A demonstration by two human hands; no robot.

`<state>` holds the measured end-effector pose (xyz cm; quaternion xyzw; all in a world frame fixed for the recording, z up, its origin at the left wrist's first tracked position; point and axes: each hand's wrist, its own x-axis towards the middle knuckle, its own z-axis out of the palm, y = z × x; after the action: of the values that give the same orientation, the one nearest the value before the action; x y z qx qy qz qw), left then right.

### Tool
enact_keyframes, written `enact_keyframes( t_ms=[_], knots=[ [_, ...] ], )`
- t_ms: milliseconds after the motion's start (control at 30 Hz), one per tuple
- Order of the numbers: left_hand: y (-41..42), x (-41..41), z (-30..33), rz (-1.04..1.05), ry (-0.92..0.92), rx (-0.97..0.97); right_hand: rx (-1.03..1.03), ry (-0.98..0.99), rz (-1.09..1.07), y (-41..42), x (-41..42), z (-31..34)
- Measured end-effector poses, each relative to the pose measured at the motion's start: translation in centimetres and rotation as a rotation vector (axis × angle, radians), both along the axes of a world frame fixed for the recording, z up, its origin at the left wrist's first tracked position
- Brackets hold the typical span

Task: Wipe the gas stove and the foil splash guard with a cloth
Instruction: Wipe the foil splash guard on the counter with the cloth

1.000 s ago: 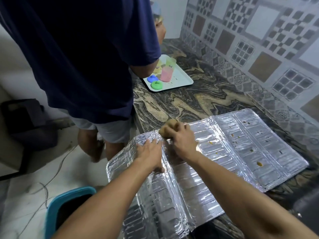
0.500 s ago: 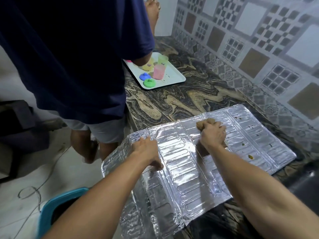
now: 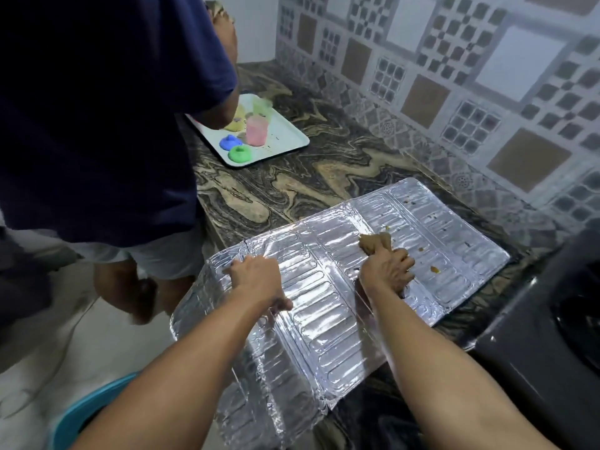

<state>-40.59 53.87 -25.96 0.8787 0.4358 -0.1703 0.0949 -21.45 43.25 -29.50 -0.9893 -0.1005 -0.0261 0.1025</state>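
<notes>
- The right hand point(image 3: 386, 274) grips a wadded brown cloth point(image 3: 375, 243), fingers curled round it; the wad sticks out ahead of the knuckles and presses on the guard point(image 3: 324, 287).
- The left hand point(image 3: 256, 280) lies palm down on the guard's left part, fingers bent over a fold ridge. Judgement: it pins the light foil so that the wiping stroke does not drag it.
- The guard lies unfolded and flat on the counter point(image 3: 292, 190); its near-left panel hangs past the counter edge. Judgement: laid flat, it gives the cloth a firm backing.
- Yellow-brown spots point(image 3: 433, 269) sit on the right panels, just beside and beyond the cloth. Judgement: this zone is not yet wiped.
- The stove point(image 3: 535, 336), dark and glossy, sits at the lower right, touching or just beside the guard's corner. No hand touches it.
- A white tray point(image 3: 289, 139) rests farther back on the counter, well apart from the guard. It holds a pink cup point(image 3: 256, 131), a green cup point(image 3: 261, 107), a blue piece point(image 3: 230, 141), a green ring point(image 3: 239, 154) and a yellow item, partly hidden.
- The cups' contents cannot be told.
- A second person point(image 3: 97, 125) in a dark blue shirt stands at the counter by the tray.
- A teal bin rim point(image 3: 87, 407) shows on the floor, lower left; its contents are hidden.
</notes>
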Motion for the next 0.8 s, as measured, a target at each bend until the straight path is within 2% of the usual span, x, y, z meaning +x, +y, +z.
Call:
enact_keyframes(
  t_ms=[100, 167, 233, 333, 400, 467, 633, 800],
  knots=[
    [-0.3, -0.3, -0.2, 0.016, -0.031, 0.006, 0.08, 0.052, -0.076, 0.3, -0.1, 0.4],
    [-0.5, -0.7, -0.6, 0.045, -0.079, 0.006, 0.215, 0.094, 0.01, 1.9, -1.5, 0.1],
    [-0.5, -1.3, -1.1, 0.072, -0.144, -0.018, 0.276, 0.128, 0.257, 4.0, -3.8, -0.4],
    [-0.5, -2.3, -1.8, 0.067, -0.214, -0.035, 0.12, 0.112, 0.857, 5.8, -8.6, -0.3],
    [-0.4, -2.7, -1.8, 0.07, -0.223, -0.047, 0.057, 0.057, 1.009, 6.4, -9.2, -0.1],
    [-0.4, -2.9, -1.6, 0.081, -0.208, -0.086, 0.034, 0.019, 0.958, 6.4, -7.5, -0.5],
    [-0.3, -2.8, -1.2, 0.089, -0.197, -0.116, 0.027, 0.061, 0.411, 3.0, -2.6, 0.5],
    [0.0, -2.1, -1.4, 0.067, -0.129, -0.064, 0.002, -0.031, 0.132, -1.6, -2.9, -0.2]
  ],
)
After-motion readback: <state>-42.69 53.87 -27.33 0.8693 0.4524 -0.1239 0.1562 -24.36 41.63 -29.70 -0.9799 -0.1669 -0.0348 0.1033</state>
